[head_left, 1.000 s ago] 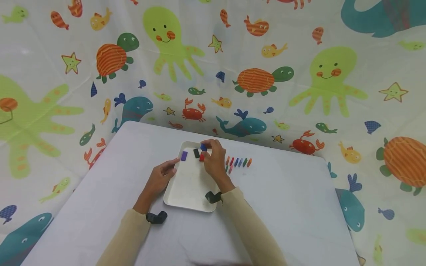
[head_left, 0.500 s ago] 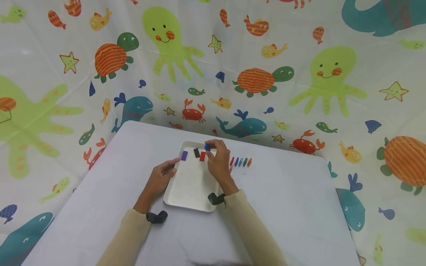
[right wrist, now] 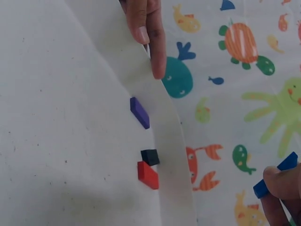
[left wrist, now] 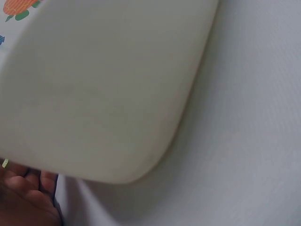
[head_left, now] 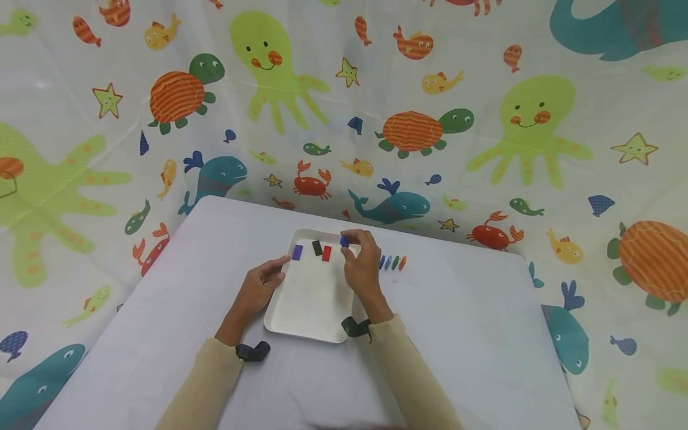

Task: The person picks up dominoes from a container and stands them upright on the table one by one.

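A white tray (head_left: 306, 304) lies on the table, with my left hand (head_left: 257, 291) holding its left rim between thumb and fingers. Between the thumb and fingertips of my right hand (head_left: 364, 269) is a small blue block (head_left: 344, 241), held raised near the tray's far right corner. It also shows at the right edge of the right wrist view (right wrist: 288, 161). Inside the tray, along the far side, lie a purple block (head_left: 297, 252), a black block (head_left: 317, 248) and a red block (head_left: 326, 253). Tray wall fills most of the left wrist view.
Right of the tray, partly hidden by my right hand, a row of small blocks includes a dark blue block (head_left: 382, 262), a green block (head_left: 396, 263) and an orange block (head_left: 404, 263). Behind the white table (head_left: 473, 334) hangs a sea-animal curtain (head_left: 333, 83).
My right hand has moved right with the blue block, away from the red block, which now shows fully. It covers more of the outside row. The left hand and tray stay put.
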`<control>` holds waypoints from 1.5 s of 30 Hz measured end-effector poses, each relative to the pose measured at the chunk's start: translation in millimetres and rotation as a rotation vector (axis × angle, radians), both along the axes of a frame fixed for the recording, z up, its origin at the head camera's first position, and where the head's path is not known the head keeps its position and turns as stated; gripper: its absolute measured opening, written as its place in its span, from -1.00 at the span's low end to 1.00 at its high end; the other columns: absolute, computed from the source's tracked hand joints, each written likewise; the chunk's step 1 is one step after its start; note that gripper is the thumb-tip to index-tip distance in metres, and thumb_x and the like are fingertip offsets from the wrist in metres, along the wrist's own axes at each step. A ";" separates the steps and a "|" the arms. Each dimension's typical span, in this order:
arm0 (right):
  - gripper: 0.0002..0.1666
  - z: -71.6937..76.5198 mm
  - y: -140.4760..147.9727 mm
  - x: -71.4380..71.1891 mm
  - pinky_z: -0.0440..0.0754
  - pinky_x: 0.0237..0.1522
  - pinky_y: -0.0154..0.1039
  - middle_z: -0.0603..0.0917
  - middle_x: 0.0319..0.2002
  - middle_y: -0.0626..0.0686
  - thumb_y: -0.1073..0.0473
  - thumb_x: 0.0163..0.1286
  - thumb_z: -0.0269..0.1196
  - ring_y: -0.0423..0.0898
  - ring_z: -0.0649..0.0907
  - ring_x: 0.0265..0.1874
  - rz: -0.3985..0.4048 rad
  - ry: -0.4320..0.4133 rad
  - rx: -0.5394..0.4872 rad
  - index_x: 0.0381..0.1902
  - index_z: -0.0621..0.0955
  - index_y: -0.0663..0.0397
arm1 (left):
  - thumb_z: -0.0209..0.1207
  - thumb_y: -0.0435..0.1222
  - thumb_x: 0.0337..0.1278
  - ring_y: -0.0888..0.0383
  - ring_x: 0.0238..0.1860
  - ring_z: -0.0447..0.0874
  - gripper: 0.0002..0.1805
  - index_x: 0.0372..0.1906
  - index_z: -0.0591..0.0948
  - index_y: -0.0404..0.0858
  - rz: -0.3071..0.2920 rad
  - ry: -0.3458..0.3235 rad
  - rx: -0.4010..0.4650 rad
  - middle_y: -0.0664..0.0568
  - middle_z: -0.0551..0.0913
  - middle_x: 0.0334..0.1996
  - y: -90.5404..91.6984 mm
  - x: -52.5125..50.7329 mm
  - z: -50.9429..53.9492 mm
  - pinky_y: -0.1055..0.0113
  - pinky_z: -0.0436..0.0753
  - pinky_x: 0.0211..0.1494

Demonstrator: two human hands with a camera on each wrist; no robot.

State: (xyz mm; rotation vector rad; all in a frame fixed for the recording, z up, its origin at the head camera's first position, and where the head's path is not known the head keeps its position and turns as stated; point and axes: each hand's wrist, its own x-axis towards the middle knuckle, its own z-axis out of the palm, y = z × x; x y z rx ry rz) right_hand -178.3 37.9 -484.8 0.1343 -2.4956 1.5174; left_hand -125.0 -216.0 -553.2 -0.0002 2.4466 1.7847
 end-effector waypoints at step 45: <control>-0.65 -17.3 60.5 27.4 0.59 0.48 0.06 0.68 0.11 -0.03 0.34 0.51 0.31 -0.05 0.66 0.17 -0.168 -0.036 -0.081 0.17 0.64 -0.06 | 0.14 -0.30 0.61 -0.12 0.55 0.47 -0.49 0.54 0.48 -0.13 0.025 -0.022 -0.025 -0.08 0.45 0.57 2.4 1.6 0.9 -0.03 0.50 0.58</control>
